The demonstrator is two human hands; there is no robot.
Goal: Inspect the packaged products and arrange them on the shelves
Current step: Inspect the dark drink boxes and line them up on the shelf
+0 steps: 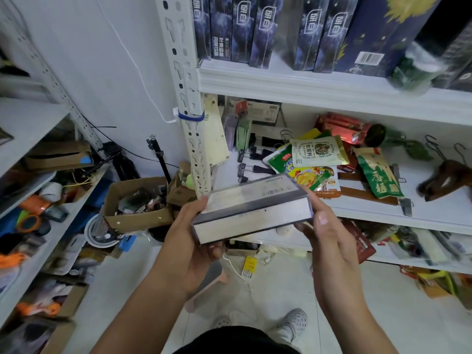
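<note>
White metal shelves (306, 84) are surrounding you. Your left hand (190, 238) and right hand (329, 238) are gripping a flat grey rectangular box (252, 205); its tilt is inviting a slip.

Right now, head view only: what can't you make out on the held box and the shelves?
box: head view, label print blurred; underside hidden by the left hand and right hand gripping it.
dark boxes: head view, tops cut off by the upper frame edge.
green package: head view, motion-blurred, unidentifiable.
lower-shelf packets: head view, blurred and partly covered by the shelf above.
</note>
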